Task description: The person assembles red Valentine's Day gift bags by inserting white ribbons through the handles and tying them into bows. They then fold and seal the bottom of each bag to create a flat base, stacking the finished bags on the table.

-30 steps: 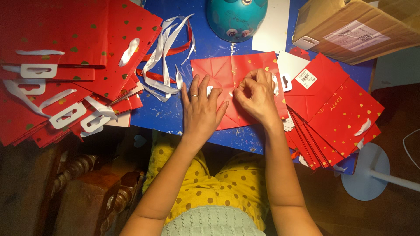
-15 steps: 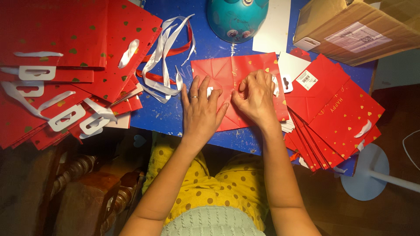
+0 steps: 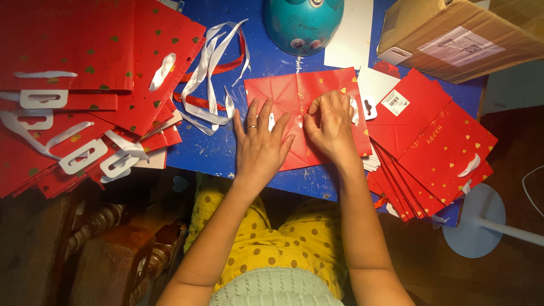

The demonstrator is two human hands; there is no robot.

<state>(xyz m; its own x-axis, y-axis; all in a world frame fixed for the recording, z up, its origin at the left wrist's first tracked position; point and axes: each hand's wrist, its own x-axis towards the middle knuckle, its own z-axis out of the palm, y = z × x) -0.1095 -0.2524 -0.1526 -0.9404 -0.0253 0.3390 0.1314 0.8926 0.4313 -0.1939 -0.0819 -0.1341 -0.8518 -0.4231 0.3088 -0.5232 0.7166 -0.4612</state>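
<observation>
A flat red paper gift bag (image 3: 300, 93) with small gold hearts lies on the blue table (image 3: 218, 153) in front of me. My left hand (image 3: 262, 141) presses flat on its lower left part, fingers spread, a ring on one finger. My right hand (image 3: 330, 126) rests on the bag's middle, fingertips pinched at something small and white near the crease; what it pinches is mostly hidden.
A big pile of red bags with white handles (image 3: 73, 102) covers the left side. White and red ribbons (image 3: 212, 79) lie beside it. Another fanned stack of red bags (image 3: 436, 147) sits right. A teal round object (image 3: 303, 22), cardboard box (image 3: 459, 34) and white stand (image 3: 473, 221) are nearby.
Both hands stay on the red bag. The right hand's fingers have shifted slightly at the bag's middle; the left hand has barely moved.
</observation>
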